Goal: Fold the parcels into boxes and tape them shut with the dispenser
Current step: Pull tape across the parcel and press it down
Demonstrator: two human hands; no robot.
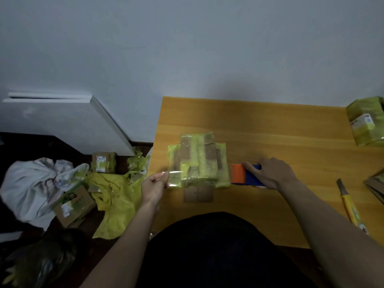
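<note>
A cardboard parcel [198, 161] covered in yellow-green tape sits on the wooden table [280, 142], with its flaps spread out to the sides and toward me. My left hand [153, 186] pinches the free end of a clear tape strip [173, 178] at the parcel's left side. The strip runs across the parcel's near face to the orange and blue tape dispenser [242, 176]. My right hand [270, 173] grips that dispenser just right of the parcel.
A yellow utility knife [350, 206] lies at the right, beside flat cardboard [376, 188]. A taped parcel [366, 121] stands at the far right. On the floor to the left are boxes [104, 165], yellow plastic [116, 200] and a white bag [39, 183].
</note>
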